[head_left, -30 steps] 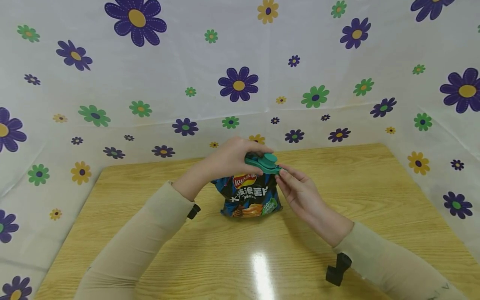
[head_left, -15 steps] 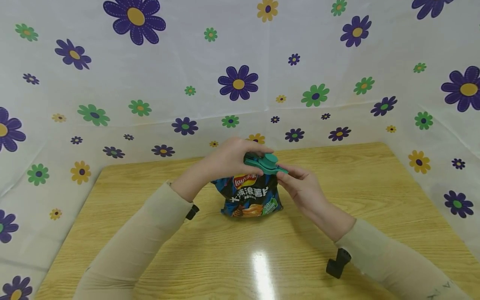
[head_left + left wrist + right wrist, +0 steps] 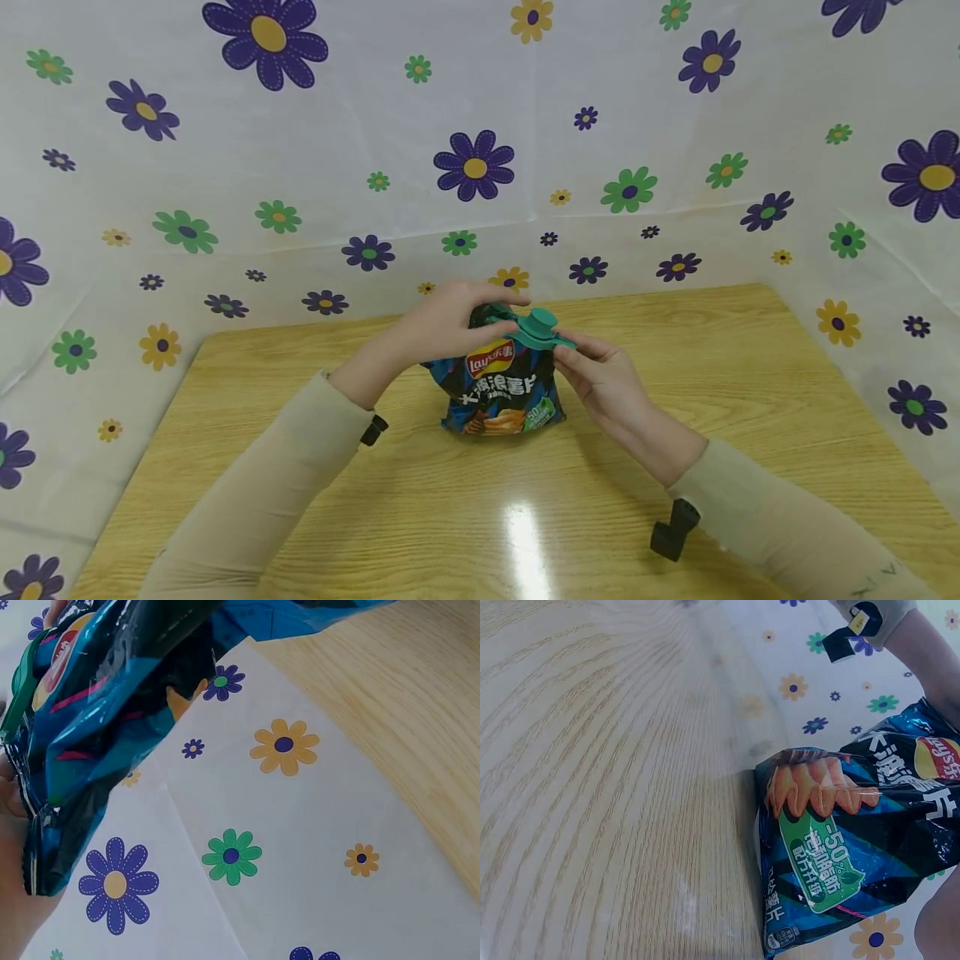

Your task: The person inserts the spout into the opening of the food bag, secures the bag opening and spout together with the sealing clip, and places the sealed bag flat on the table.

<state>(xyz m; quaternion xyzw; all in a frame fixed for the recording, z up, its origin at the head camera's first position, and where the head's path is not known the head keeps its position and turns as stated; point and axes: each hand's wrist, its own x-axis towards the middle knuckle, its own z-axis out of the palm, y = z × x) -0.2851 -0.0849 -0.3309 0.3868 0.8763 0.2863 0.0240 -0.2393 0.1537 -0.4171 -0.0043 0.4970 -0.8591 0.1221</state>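
Observation:
A dark blue Lay's chip bag (image 3: 495, 392) stands on the table, its top fitted with a green bag clip (image 3: 536, 335) that has a round raised cap. My right hand (image 3: 603, 379) pinches the clip's right end between thumb and fingers. Over the bag's top left, my left hand (image 3: 442, 321) has its thumb in front and its index finger stretched above, with a gap between them. Its other fingers are hidden. In the left wrist view the clip (image 3: 22, 686) runs along the bag's edge (image 3: 112, 712). The right wrist view has the bag's printed front (image 3: 855, 832).
The wooden table (image 3: 420, 517) lies under the bag and both forearms. A white cloth (image 3: 337, 150) printed with flowers hangs behind and at both sides. Black wrist cameras (image 3: 675, 529) sit on the sleeves.
My left hand has slid a little left off the clip, uncovering more of the bag's top. Since the first frame, my right fingers have shifted slightly at the clip's end. The bag stays in place.

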